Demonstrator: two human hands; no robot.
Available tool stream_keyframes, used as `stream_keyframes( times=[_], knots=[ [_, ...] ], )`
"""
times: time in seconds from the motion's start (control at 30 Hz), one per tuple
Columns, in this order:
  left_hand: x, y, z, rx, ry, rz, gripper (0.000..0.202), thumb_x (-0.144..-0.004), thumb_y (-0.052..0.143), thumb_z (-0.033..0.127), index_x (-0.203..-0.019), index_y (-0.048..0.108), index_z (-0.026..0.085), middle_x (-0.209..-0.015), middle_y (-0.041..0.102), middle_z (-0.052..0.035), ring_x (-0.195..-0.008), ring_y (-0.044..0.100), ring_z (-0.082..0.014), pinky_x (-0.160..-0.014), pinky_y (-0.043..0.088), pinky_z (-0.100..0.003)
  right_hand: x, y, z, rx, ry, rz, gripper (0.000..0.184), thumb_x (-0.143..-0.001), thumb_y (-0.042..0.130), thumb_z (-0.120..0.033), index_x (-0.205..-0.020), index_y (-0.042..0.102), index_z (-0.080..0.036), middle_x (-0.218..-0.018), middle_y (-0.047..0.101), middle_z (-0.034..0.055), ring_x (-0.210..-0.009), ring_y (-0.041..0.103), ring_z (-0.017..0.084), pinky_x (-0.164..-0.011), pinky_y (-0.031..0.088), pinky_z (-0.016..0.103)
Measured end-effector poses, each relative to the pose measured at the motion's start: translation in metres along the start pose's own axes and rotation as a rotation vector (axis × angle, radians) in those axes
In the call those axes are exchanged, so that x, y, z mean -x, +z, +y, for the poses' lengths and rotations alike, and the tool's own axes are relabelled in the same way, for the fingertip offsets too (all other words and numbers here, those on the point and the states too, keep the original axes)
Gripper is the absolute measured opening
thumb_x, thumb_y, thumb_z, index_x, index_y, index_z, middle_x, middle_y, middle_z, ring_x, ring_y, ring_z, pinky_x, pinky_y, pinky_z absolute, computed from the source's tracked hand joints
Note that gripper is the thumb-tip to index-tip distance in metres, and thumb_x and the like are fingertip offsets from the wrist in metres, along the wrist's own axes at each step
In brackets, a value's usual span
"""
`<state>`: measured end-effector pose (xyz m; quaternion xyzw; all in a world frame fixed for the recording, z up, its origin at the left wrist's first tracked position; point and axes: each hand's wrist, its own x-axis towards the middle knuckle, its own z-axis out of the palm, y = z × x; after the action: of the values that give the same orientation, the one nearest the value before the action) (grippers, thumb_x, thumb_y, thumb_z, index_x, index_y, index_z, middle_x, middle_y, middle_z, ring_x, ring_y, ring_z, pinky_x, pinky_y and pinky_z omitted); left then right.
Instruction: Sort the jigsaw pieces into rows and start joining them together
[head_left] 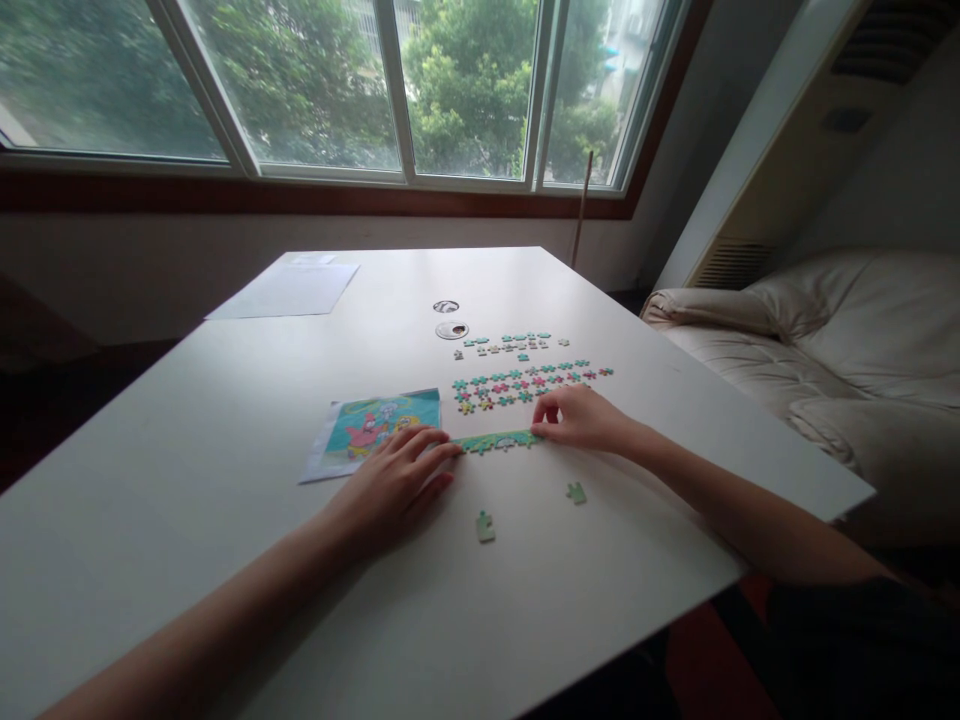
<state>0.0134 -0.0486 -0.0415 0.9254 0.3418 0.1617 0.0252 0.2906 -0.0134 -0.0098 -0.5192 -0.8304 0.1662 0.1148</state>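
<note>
A strip of joined jigsaw pieces (pixel 495 441), green and teal, lies across the table in front of me. My left hand (pixel 401 480) rests with fingers stretched out, its fingertips at the strip's left end and over the lower edge of the picture sheet (pixel 352 430), which shows cartoon figures. At the strip's right end, my right hand (pixel 574 418) pinches a puzzle piece between thumb and fingers; the piece is mostly hidden. Two loose pale green puzzle pieces lie nearer to me, one left (pixel 486 527) and one right (pixel 576 492).
Beyond the strip, several rows of loose puzzle pieces (pixel 499 387) are spread on the white table (pixel 187 450). Two round items (pixel 452 330) lie farther back. White paper (pixel 285 290) is at the far left. A pale sofa (pixel 825 340) stands to the right.
</note>
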Motion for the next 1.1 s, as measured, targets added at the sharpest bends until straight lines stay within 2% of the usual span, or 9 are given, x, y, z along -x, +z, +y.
stream_keyframes(
  times=[0.13,0.33,0.77,0.97,1.1],
  knots=[
    [0.000,-0.002,0.001,-0.014,-0.008,-0.016,0.028,-0.089,0.037,0.026,-0.113,0.051,0.018,-0.112,0.052,-0.0107,-0.107,0.043,-0.0249,-0.091,0.038,-0.043,-0.001,-0.009,0.008,-0.009,-0.063,-0.002,0.016,-0.073,0.057,-0.031,-0.077,0.066,-0.019,-0.065,0.061,0.0000,-0.059,0.053,0.009,-0.057,0.034,0.020],
    [0.000,-0.002,0.002,-0.005,0.003,0.006,0.028,-0.088,0.039,0.025,-0.113,0.051,0.019,-0.114,0.052,-0.0107,-0.107,0.044,-0.0250,-0.091,0.038,-0.044,0.000,-0.019,0.016,-0.033,-0.164,-0.093,0.015,-0.072,0.059,-0.031,-0.078,0.066,-0.018,-0.063,0.058,-0.0008,-0.059,0.053,0.009,-0.056,0.033,0.019],
    [0.000,-0.003,0.002,0.060,0.076,0.021,0.025,-0.088,0.039,0.021,-0.108,0.053,0.019,-0.108,0.057,-0.0101,-0.104,0.047,-0.0231,-0.088,0.042,-0.040,-0.003,-0.006,0.010,-0.062,-0.172,-0.126,0.015,-0.072,0.058,-0.028,-0.081,0.066,-0.019,-0.065,0.059,-0.0015,-0.059,0.052,0.009,-0.057,0.034,0.019],
    [0.000,-0.005,0.004,0.041,0.049,0.036,0.026,-0.088,0.039,0.023,-0.109,0.054,0.018,-0.108,0.056,-0.0106,-0.104,0.048,-0.0230,-0.089,0.041,-0.041,-0.002,-0.019,0.018,-0.062,-0.215,-0.182,0.018,-0.075,0.056,-0.031,-0.084,0.065,-0.018,-0.066,0.059,-0.0008,-0.059,0.052,0.009,-0.057,0.034,0.020],
    [0.000,-0.007,0.005,0.038,0.048,0.036,0.026,-0.088,0.038,0.023,-0.108,0.055,0.018,-0.106,0.058,-0.0104,-0.104,0.048,-0.0231,-0.089,0.041,-0.041,-0.002,-0.027,0.028,-0.050,-0.209,-0.243,0.023,-0.069,0.063,-0.035,-0.085,0.064,-0.018,-0.069,0.059,-0.0001,-0.061,0.051,0.010,-0.056,0.034,0.020]
  ],
)
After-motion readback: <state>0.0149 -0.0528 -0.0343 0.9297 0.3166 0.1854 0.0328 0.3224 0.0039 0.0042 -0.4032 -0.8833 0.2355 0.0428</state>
